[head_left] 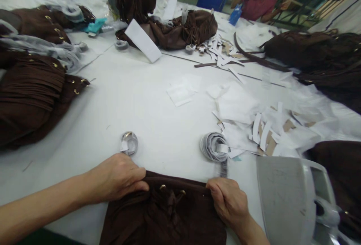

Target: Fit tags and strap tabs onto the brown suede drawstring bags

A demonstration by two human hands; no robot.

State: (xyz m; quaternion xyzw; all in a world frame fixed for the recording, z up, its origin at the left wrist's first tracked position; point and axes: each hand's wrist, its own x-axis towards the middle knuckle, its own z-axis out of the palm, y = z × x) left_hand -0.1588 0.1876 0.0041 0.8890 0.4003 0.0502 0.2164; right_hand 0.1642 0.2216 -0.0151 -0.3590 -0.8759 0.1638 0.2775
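Bag extends nearward from the fingers, its rim running left to right, left hand pinching the left end, right hand the right.

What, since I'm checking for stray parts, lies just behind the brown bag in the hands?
A small wrapped coil and a larger one on the white table. The brown bag hides whatever lies beneath it.

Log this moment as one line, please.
left hand: gripping brown bag by top edge | right hand: gripping same edge, farther right | beyond: two wrapped coils on white table
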